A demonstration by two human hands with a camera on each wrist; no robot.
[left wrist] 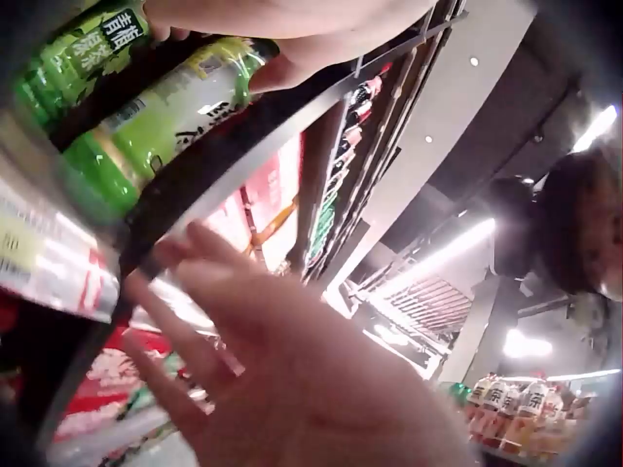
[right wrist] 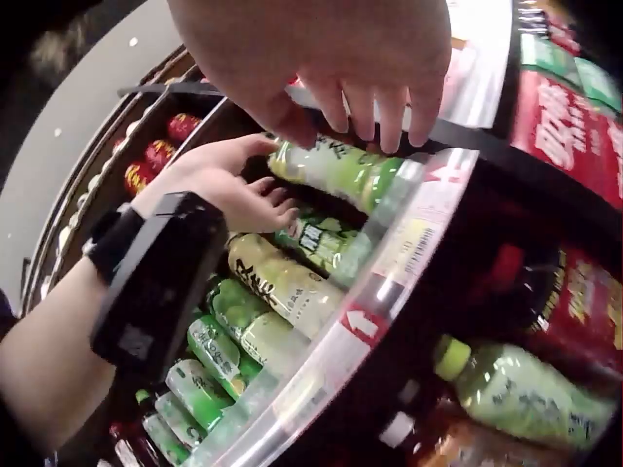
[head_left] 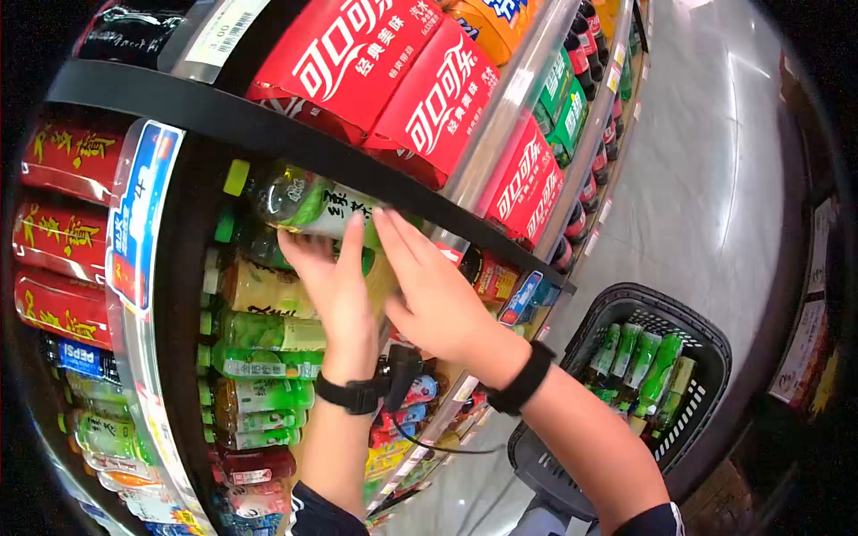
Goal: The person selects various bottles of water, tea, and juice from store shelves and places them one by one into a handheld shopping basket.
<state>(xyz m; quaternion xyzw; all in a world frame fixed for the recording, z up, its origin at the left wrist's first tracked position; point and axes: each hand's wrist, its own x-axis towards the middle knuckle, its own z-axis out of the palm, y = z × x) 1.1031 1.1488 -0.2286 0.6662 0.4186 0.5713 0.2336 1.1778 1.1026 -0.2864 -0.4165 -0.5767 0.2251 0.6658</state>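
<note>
A bottle with a green and white label (head_left: 322, 204) lies on its side in the shelf, cap to the left in the head view. My left hand (head_left: 338, 299) is at its underside, a digit touching the bottle (right wrist: 336, 173) in the right wrist view, the other fingers loosely bent beside it. Over the front part of the same bottle reaches my right hand (head_left: 442, 299), fingers extended; whether they touch it cannot be told. In the left wrist view the right hand (left wrist: 302, 365) has spread fingers and holds nothing, while the left hand (left wrist: 311, 34) is by the bottle (left wrist: 170, 117).
Several other bottles (head_left: 268, 330) lie stacked below. Red drink cartons (head_left: 438, 107) stand beyond the black shelf edge (head_left: 268, 125), red cans (head_left: 67, 232) on the left. A dark basket (head_left: 715, 344) with several green bottles (head_left: 660, 371) is at the lower right; shiny floor lies past it.
</note>
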